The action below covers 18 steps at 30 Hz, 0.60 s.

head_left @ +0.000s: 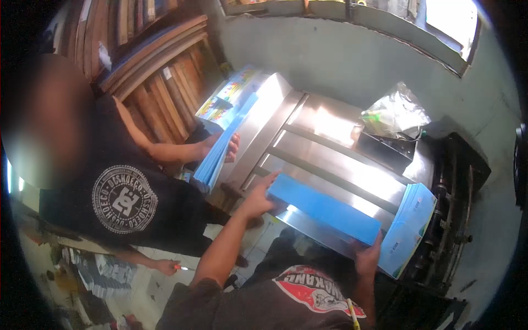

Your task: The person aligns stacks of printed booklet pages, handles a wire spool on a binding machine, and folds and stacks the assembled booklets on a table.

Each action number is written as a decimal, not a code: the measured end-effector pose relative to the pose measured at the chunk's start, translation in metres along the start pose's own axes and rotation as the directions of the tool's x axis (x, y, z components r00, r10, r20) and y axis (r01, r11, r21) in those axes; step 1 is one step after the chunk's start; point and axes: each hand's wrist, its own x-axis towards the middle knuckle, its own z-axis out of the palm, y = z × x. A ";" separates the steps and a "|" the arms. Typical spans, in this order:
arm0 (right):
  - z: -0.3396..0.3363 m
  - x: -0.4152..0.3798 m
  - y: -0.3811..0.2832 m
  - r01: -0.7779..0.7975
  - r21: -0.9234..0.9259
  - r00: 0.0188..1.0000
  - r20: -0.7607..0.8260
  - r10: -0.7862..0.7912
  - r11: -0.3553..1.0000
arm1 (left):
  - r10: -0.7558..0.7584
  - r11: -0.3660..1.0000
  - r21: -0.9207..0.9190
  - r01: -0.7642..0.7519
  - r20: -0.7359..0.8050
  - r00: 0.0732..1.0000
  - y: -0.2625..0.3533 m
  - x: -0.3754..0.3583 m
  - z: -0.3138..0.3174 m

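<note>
Gripping a long blue paper stack (pixel 324 209) along the steel bench's (pixel 330 162) near edge with the fingers of left hand (pixel 259 199) and right hand (pixel 368 256) clamped on opposite ends, best done level, evenly, without nudging the printed blue sheets (pixel 408 230) by the right edge.

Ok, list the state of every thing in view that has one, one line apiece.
Long blue rectangular piece: gripped near both ends by the left hand and right hand.
Blue printed sheets at right: stacked, slightly fanned.
Thin blue sheaf: tilted, held in a co-worker's hand.
Clear plastic bag: crumpled.
Brown wooden boards: on edge, side by side.
</note>
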 end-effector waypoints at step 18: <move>-0.079 0.030 -0.042 -0.075 -0.188 0.883 0.444 0.153 0.979 | 0.176 0.236 0.711 -0.662 0.639 0.749 0.071 0.013 0.124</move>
